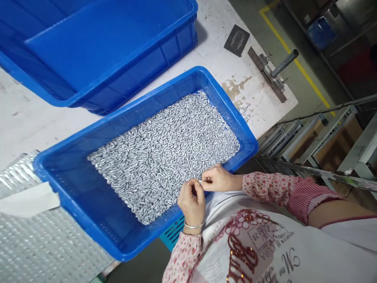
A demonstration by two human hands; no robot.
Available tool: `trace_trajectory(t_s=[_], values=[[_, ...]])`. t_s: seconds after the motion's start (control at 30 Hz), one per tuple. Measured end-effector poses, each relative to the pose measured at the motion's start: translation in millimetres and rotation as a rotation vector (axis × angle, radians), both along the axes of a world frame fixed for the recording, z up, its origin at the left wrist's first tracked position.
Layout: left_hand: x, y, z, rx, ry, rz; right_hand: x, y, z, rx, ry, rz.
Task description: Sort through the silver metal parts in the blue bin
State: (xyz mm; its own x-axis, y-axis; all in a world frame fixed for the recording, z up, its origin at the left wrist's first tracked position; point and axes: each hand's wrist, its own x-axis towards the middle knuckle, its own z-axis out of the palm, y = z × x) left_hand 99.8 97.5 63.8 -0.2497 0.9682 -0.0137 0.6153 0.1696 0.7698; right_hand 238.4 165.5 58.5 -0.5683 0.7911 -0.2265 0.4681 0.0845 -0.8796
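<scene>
A blue plastic tub (85, 216) holds a wide layer of small silvery spindle-shaped metal pieces (165, 153). Over the tub's near rim, my left hand (192, 199), with a bangle at its wrist, is closed in a pinch. Right beside it, my right hand (219, 179) is also pinched, its fingertips almost meeting those of the left. A tiny pale silvery piece (200, 181) shows between the two sets of fingertips. My fingers hide most of it.
Behind the tub stands a larger blue crate (141, 74) on the white table (212, 51). A dark square plate (236, 40) and a metal bar fixture with a handle (268, 74) are at the far end. Bubbled silvery sheeting (44, 243) lies left; metal racks (318, 145) stand right.
</scene>
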Motion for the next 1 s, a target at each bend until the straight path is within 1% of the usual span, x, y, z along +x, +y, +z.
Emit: trace_trajectory(t_s=[0.07, 0.2, 0.27, 0.33, 0.4, 0.47, 0.53, 0.6, 0.67, 0.73, 0.83, 0.93, 1.0], values=[[0.5, 0.2, -1.0, -0.051, -0.090, 0.035, 0.1, 0.6, 0.7, -0.063, 0.031, -0.025], [1.0, -1.2, 1.0, -0.244, -0.481, 0.172, 0.8, 1.8, 6.2, -0.227, 0.101, -0.056], [0.2, -1.6, 2.6, -0.293, -0.627, 0.214, 1.3, 2.4, 8.8, -0.281, 0.121, -0.064], [-1.9, -0.6, 2.8, -0.303, -0.702, 0.209, 1.6, 4.0, 9.1, -0.316, 0.129, -0.069], [-4.0, 1.4, 2.1, -0.301, -0.735, 0.195, 1.4, 6.3, 7.7, -0.326, 0.136, -0.063], [-4.4, 1.6, 4.2, -0.293, -0.723, 0.200, 0.5, 6.9, 8.0, -0.316, 0.151, -0.042], [-1.7, -2.9, 11.3, -0.272, -0.666, 0.225, -0.6, 3.0, 12.6, -0.291, 0.158, -0.013], [3.7, -10.5, 19.9, -0.239, -0.601, 0.228, 0.3, -3.4, 18.5, -0.257, 0.110, 0.020], [7.8, -16.6, 24.0, -0.193, -0.542, 0.232, 3.0, -6.4, 19.1, -0.228, 0.033, 0.057], [7.6, -21.1, 22.7, -0.148, -0.463, 0.257, 3.9, -4.3, 12.9, -0.228, 0.004, 0.093], [5.5, -31.9, 19.5, -0.080, -0.389, 0.323, 0.9, -2.6, 2.7, -0.306, -0.027, 0.175], [6.5, -45.9, 19.2, -0.030, -0.338, 0.362, -2.0, -9.1, 0.2, -0.356, -0.026, 0.215], [4.9, -52.3, 19.8, -0.011, -0.328, 0.354, -4.0, -14.7, 0.8, -0.335, -0.030, 0.237]])
